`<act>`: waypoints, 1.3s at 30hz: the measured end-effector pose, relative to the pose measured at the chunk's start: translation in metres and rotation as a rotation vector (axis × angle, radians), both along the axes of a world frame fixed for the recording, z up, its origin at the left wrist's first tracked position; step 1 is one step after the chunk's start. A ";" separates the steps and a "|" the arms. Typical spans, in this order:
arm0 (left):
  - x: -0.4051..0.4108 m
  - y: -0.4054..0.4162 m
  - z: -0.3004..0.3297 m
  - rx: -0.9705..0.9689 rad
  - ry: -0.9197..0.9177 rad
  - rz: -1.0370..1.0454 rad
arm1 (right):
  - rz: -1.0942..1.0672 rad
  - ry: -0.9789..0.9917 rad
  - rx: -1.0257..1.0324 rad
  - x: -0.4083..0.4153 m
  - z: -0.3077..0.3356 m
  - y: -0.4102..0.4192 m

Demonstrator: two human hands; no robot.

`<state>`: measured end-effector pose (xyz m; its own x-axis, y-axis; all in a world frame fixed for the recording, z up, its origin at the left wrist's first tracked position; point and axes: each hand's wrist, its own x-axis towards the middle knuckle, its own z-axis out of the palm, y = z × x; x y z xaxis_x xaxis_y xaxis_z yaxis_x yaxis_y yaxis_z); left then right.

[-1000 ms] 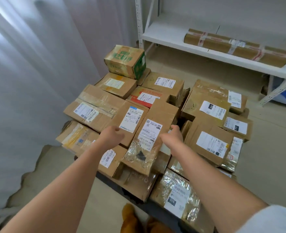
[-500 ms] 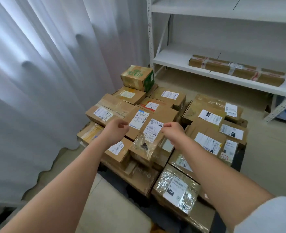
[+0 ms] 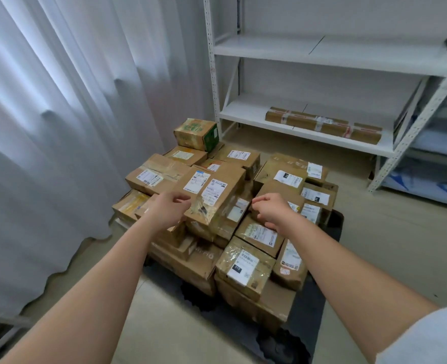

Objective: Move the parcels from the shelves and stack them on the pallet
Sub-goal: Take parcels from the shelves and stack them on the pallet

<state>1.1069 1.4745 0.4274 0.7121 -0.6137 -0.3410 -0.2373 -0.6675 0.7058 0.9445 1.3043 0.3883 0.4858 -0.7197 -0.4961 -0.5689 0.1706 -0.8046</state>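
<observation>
Your left hand and right hand hover on either side of the tall taped parcel atop the stack on the dark pallet — fingers loosely curled, gripping nothing. Beyond that parcel, one long parcel lies on the white shelf — alone there.

Your left hand hides the near left corner of the top parcel, so contact can't be told. Stacked boxes cover most of the pallet. The label print is too small for you to read.
</observation>
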 end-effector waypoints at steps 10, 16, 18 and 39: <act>-0.080 -0.064 0.039 -0.028 0.028 -0.191 | -0.095 -0.063 -0.093 -0.095 0.043 -0.038; -0.161 -0.152 0.046 -0.063 -0.032 -0.315 | -0.231 -0.093 -0.117 -0.187 0.058 -0.090; -0.194 -0.190 0.044 -0.066 -0.026 -0.362 | -0.274 -0.092 -0.118 -0.225 0.061 -0.114; -0.570 -0.601 0.057 -0.152 0.253 -0.724 | -0.632 -0.103 -0.152 -0.611 0.081 -0.447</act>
<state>0.5366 0.8735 0.4842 0.0285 -0.9487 -0.3150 -0.3966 -0.2999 0.8676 0.3337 0.8574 0.4690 -0.0139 -0.9403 -0.3401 -0.3153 0.3269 -0.8909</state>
